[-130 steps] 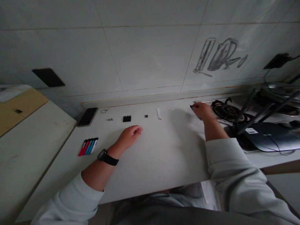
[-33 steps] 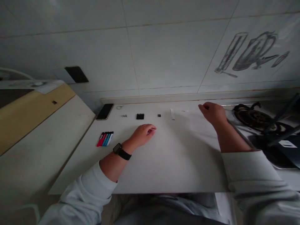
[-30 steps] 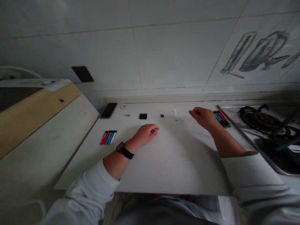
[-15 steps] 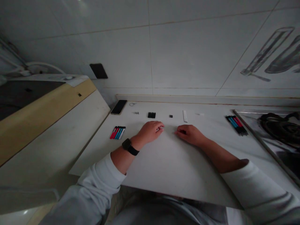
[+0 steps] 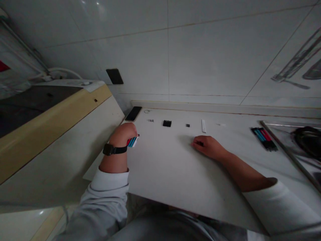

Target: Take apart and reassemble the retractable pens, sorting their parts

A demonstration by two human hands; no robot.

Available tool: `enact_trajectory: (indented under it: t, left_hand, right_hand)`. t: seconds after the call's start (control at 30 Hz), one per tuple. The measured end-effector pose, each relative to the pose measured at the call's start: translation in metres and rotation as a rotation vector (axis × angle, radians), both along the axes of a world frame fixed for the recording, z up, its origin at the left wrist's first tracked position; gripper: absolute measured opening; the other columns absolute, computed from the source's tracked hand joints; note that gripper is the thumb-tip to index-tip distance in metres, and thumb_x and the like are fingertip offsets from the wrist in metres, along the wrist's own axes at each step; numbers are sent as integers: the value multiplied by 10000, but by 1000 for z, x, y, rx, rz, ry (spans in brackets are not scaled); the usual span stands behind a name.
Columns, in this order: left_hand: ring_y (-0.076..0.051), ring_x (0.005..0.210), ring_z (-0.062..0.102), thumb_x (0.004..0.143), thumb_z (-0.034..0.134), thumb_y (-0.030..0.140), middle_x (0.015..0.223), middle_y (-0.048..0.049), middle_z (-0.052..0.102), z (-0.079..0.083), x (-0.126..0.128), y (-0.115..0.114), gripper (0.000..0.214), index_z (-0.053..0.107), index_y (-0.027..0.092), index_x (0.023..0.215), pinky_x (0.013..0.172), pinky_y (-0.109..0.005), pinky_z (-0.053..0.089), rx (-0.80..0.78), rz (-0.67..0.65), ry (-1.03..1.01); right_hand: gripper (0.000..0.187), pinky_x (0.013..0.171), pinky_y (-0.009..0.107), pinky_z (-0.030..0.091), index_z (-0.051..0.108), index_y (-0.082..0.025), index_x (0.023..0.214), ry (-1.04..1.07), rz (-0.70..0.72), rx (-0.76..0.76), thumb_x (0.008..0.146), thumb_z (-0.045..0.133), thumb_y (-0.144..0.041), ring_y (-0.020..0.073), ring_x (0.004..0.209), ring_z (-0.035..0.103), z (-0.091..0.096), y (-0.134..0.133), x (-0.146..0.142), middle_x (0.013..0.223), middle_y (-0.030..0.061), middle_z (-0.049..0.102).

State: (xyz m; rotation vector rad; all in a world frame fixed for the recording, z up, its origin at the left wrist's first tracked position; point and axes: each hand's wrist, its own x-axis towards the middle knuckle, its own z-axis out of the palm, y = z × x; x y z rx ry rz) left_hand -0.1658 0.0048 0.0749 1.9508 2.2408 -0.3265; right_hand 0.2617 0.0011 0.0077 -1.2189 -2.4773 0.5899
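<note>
My left hand point(image 5: 125, 130) is bent down over a row of red, blue and white pen barrels point(image 5: 132, 142) at the left of the table. Its fingers are mostly hidden behind the hand, so a grip on a barrel cannot be made out. My right hand point(image 5: 207, 146) rests on the white tabletop with the fingers curled in, and nothing shows in them. Beyond the hands lie small springs point(image 5: 150, 120), several black cylindrical pieces point(image 5: 167, 123), a little dark piece point(image 5: 188, 125), thin white sticks point(image 5: 203, 126) and a small pale piece point(image 5: 220, 125).
A phone point(image 5: 133, 113) and a thin ring point(image 5: 147, 111) lie at the back left. Dark pen parts with blue and red sections point(image 5: 264, 139) lie by the metal-edged stove point(image 5: 288, 147) on the right. A white appliance point(image 5: 82, 140) borders the table's left side.
My left hand has moved left from mid-table to the coloured pen barrels and now covers part of them. My right hand stays curled in place. The view has shifted slightly left.
</note>
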Motion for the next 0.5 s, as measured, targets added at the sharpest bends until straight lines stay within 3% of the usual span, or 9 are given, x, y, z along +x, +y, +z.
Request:
enact_trajectory:
  t: [0.27,0.5]
  left_hand:
    - [-239,785,714,716,774,355,864,-132,784,1,6,0,200,805,180,808,665,-282,472,-59,32,22]
    - [-220,719,693,722,752,342,788,-90,773,-4,6,3,179,804,187,796,661,-285,463,-50,-62,-110]
  right_hand:
    - [351,630,282,346,637,-208,779,-1,-3,2,977,507,-467,152,634,513,1,-1,-1,711,23,601]
    - [333,632,290,337,652,-206,787,3,-4,9,971,523,-452,157,645,516,-3,1,0,722,28,606]
